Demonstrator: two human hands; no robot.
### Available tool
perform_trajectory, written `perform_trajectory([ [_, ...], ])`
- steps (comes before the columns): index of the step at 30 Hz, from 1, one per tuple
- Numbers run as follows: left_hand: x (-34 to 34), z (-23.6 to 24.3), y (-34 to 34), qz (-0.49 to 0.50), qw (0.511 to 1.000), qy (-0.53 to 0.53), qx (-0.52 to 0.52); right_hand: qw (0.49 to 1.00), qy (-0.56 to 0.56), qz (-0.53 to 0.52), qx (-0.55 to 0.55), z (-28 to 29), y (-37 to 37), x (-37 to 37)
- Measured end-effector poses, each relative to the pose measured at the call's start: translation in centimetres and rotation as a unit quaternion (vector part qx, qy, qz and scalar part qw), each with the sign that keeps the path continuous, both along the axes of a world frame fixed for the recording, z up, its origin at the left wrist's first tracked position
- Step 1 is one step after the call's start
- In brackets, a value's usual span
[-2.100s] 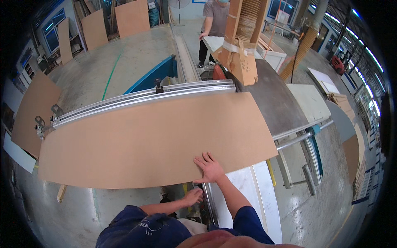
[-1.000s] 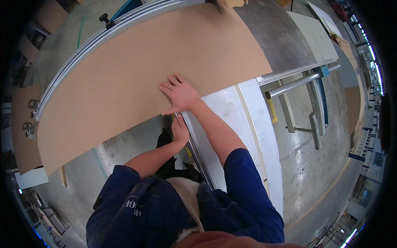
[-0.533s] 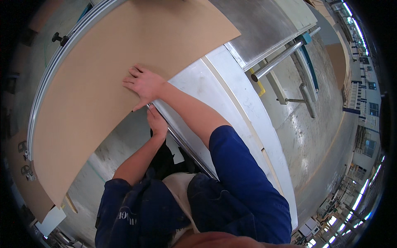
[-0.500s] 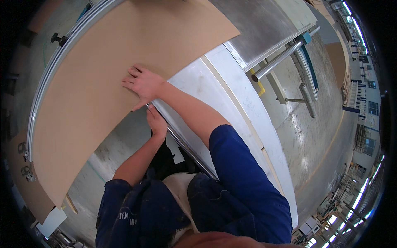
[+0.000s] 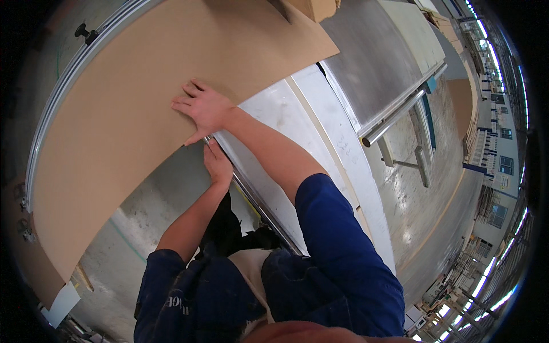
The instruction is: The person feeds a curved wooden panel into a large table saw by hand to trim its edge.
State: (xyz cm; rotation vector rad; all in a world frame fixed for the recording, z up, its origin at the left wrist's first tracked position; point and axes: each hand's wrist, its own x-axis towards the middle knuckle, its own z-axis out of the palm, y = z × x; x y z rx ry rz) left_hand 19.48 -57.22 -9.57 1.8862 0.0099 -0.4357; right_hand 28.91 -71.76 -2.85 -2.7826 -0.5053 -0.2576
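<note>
- The board (image 5: 131,103), flat and brown, lies over the far end of the white tabletop (image 5: 280,108) and reaches out past its left edge, above the floor (image 5: 154,200)
- The right hand (image 5: 206,108) rests palm down on the board beside its near edge, fingers spread, thumb pointing toward that edge
- The left hand (image 5: 219,164) is lower, just off the tabletop's left edge, its fingertips at the far end of the rail (image 5: 260,211) and close to the board's near edge; I cannot tell whether it is clamped on the rail
- The two hands are apart but near each other, the right one above and the left one below the level of the board
- The rail, shiny and round, runs along the left edge of the tabletop toward the person's body
- A thin groove (image 5: 320,130) runs lengthwise down the tabletop, right of the right forearm
- The fence (image 5: 67,88), ribbed metal, follows the board's far edge, with a black knob (image 5: 86,33) on it
- Right of the tabletop's far end is a grey plate (image 5: 372,63); a metal tube (image 5: 392,120) runs alongside its near edge
- Beyond the board's far right part is a piece of brown cardboard (image 5: 314,8), cut off by the frame
</note>
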Motion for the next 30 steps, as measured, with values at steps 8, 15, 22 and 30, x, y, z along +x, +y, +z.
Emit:
perform_trajectory([
  [8,7.0,1.1,-1.0,-0.004,1.0,-0.002,0.013,1.0,-0.011,-0.002,0.009,0.6,-1.0,7.1],
  [15,12.1,1.4,-1.7,0.011,1.0,0.01,0.016,1.0,-0.008,0.005,-0.001,1.2,-1.4,12.6],
  [22,15.8,1.5,-3.0,0.004,1.0,-0.005,0.021,0.999,-0.007,-0.01,-0.04,1.8,-2.4,15.8],
  [30,16.8,2.6,-3.7,0.001,1.0,0.006,-0.01,0.992,0.003,-0.117,-0.045,1.9,-0.2,14.1],
])
